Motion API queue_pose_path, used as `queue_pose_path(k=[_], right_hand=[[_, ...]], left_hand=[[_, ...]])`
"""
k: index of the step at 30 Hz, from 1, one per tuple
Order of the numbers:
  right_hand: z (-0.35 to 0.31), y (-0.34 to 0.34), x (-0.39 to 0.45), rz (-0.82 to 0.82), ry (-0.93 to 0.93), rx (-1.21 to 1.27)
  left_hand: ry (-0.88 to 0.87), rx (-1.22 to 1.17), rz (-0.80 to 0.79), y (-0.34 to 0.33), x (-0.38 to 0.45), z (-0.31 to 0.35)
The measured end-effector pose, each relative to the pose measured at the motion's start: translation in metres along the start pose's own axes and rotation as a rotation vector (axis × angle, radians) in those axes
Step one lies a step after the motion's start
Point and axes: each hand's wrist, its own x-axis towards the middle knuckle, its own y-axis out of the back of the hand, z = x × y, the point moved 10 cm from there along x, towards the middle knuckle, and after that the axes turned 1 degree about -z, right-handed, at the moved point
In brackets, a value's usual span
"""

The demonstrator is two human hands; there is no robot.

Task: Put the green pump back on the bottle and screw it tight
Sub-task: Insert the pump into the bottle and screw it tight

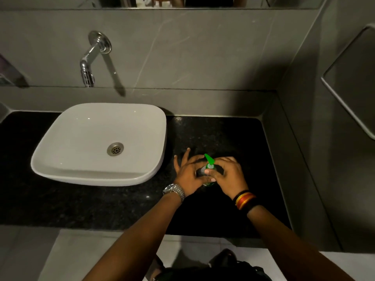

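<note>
We've got the green pump (209,161) sitting on top of the bottle (209,183) just right of centre in the frame, its spout pointing toward the upper left. The bottle stands on the black worktop (223,134), mostly hidden under our fingers, so we can't tell how far the collar is threaded. Our left hand (188,173) wraps the bottle from the left side, fingers spread, and our right hand (227,173) closes over the collar below the pump head, so both hands are clamped on it together. We'd judge this a light plastic bottle, a little squashy in the body and likely slick if soapy, so the firm hold belongs low on the body while the twist goes on the stiff collar, not the thin spout. To the left sits the white basin (60,151), with the chrome tap (89,63) above it on the wall.
</note>
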Motion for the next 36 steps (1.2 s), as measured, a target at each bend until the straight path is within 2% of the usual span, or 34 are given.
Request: queue_pose_path(k=[4, 7, 11, 19, 27, 31, 34, 36], right_hand=[[-0.009, 0.009, 0.015, -0.193, 0.007, 0.176], [-0.033, 0.022, 0.026, -0.206, 0.136, -0.022], [-0.062, 0.013, 0.026, -0.365, 0.276, -0.239], [-0.074, 0.016, 0.019, -0.470, 0.382, -0.359], [-0.073, 0.013, 0.018, -0.470, 0.302, -0.422], [-0.071, 0.024, 0.014, -0.441, 0.219, -0.349], [-0.086, 0.052, 0.007, -0.367, 0.172, -0.219], [-0.101, 0.098, 0.005, -0.206, 0.202, -0.074]], left_hand=[[0.030, -0.001, -0.040, -0.002, 0.001, -0.002], [0.072, -0.048, -0.085, -0.004, 0.001, -0.005], [0.070, -0.008, -0.111, -0.002, 0.002, -0.002], [0.086, -0.053, -0.176, -0.007, 0.005, -0.005], [0.038, -0.088, -0.219, -0.007, 0.009, -0.007], [0.002, 0.005, -0.233, -0.007, 0.012, -0.009], [-0.049, 0.143, -0.308, -0.003, 0.012, -0.005], [-0.035, 0.172, -0.350, 0.012, 0.015, -0.013]])
